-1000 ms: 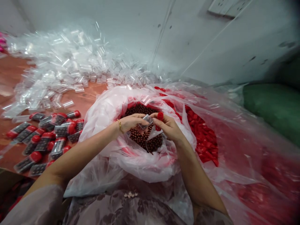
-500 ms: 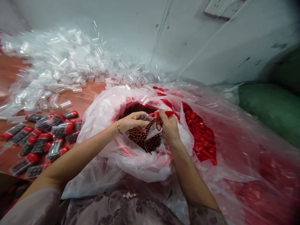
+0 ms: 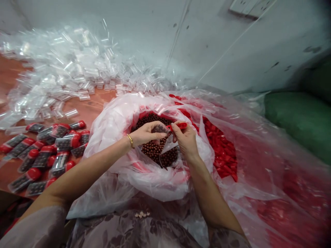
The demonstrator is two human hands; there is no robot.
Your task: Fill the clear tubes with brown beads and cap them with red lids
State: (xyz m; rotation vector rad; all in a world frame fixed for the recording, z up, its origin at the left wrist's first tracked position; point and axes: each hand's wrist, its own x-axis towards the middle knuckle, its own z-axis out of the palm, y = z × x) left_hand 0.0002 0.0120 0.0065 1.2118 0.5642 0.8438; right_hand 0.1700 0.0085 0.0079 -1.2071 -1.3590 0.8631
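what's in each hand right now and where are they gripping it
The left hand holds a small clear tube of brown beads around its body. The right hand pinches a red cap by its edge at the tube's mouth.

The left hand [image 3: 146,133] covers most of the small clear tube [image 3: 159,129] it grips, so how full it is cannot be told, and the right hand [image 3: 184,139] hides all but the tip of the red cap [image 3: 181,125]. At 9 o'clock the filled tubes [image 3: 38,155] run off the edge. At 5 o'clock the red caps under plastic [image 3: 297,203] are blurred.
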